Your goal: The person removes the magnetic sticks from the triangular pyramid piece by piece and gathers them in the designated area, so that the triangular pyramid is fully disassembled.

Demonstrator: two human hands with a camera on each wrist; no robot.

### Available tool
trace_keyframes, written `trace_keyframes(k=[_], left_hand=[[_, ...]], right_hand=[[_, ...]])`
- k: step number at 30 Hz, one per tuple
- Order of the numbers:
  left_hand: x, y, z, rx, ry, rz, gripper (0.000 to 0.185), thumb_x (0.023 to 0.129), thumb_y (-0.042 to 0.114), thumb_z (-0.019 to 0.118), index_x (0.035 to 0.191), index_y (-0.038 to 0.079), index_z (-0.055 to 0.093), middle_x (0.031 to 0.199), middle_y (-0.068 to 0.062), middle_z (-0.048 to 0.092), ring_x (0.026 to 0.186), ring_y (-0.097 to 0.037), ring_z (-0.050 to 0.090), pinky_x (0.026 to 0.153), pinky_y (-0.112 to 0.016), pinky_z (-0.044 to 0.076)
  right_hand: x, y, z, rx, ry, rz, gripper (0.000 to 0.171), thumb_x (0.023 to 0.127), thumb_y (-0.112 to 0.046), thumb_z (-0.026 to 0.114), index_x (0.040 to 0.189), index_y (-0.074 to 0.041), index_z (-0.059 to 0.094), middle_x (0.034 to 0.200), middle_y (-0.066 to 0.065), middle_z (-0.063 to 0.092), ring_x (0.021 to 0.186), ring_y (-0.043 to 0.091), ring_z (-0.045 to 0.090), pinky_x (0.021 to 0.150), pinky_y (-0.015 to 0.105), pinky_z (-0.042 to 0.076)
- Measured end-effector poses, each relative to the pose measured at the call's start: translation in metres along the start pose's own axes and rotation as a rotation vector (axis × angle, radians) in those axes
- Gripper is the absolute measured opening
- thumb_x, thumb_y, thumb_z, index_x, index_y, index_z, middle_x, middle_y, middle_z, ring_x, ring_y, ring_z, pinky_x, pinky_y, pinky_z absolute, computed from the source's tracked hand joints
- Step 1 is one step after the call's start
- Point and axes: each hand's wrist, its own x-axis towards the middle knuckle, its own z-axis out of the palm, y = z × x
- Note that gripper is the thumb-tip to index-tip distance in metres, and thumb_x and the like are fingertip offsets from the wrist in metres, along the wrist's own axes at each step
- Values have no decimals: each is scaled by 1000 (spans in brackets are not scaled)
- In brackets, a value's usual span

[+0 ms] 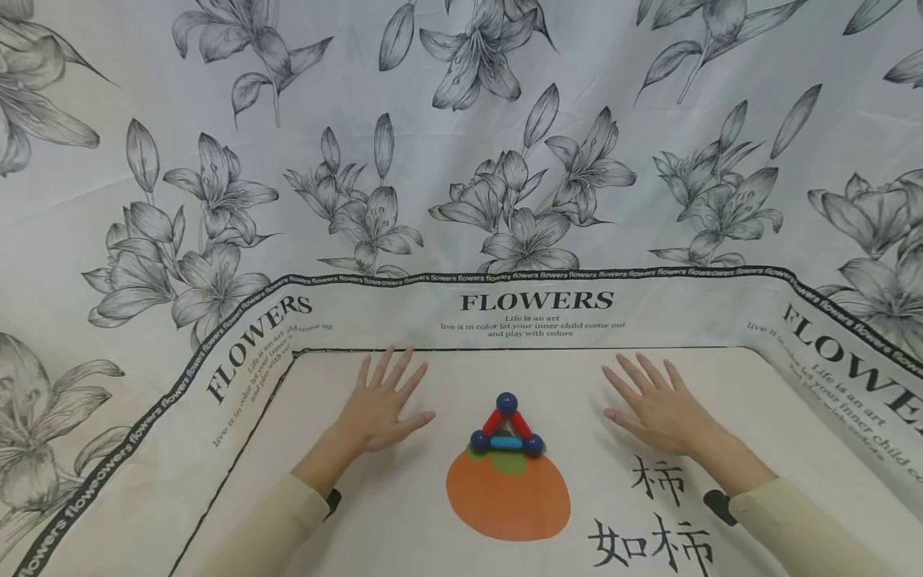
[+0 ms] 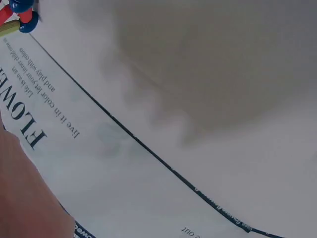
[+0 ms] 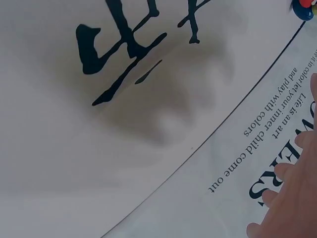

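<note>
A small ball-and-rod toy build (image 1: 507, 442) stands between the hands in the head view, triangular from above. Dark blue balls join two red rods and a light blue rod; a yellow rod (image 2: 9, 28) also shows in the left wrist view. To its left, the left hand (image 1: 375, 409) is held over the white cloth with fingers straight and spread, holding nothing. On the other side, the right hand (image 1: 652, 413) has its fingers spread the same way, also holding nothing. Neither hand touches the build. Each wrist view shows part of its hand at a lower corner.
Under the build's near side is an orange persimmon print (image 1: 508, 501) on the cloth. Black Chinese characters (image 1: 652, 545) are printed to its right. A dark line (image 1: 245, 437) borders the flat surface, and flower-printed fabric (image 1: 534, 200) rises behind and at the sides.
</note>
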Motion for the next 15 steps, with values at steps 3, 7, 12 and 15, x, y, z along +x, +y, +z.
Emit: trace_keyframes(k=[3, 7, 12, 15], left_hand=[[0, 3, 3, 6, 10, 9, 85, 98, 74, 36, 164, 24, 21, 172, -6, 1, 157, -37, -7, 120, -66, -1], [0, 5, 8, 14, 29, 18, 85, 97, 74, 38, 164, 24, 23, 172, -7, 6, 157, -38, -3, 120, -67, 2], [0, 12, 13, 7, 23, 29, 85, 97, 74, 39, 164, 24, 24, 172, -9, 10, 157, -41, 2, 119, -69, 5], [1, 17, 15, -9, 12, 31, 85, 97, 74, 39, 164, 24, 24, 172, -8, 10, 157, -40, 0, 119, -69, 4]], right_hand=[[3, -4, 2, -13, -13, -6, 73, 104, -56, 46, 159, -9, 35, 166, 23, 23, 151, 50, 16, 118, 70, 4], [6, -9, 5, -15, -14, -24, 73, 104, -57, 45, 160, -11, 34, 166, 22, 22, 152, 49, 15, 118, 70, 4], [8, -16, 6, -15, -15, -34, 74, 104, -59, 44, 160, -12, 34, 166, 21, 23, 152, 48, 17, 118, 69, 5], [8, -18, 6, -13, -7, -40, 73, 104, -58, 45, 160, -13, 34, 166, 21, 23, 152, 48, 17, 118, 69, 7]])
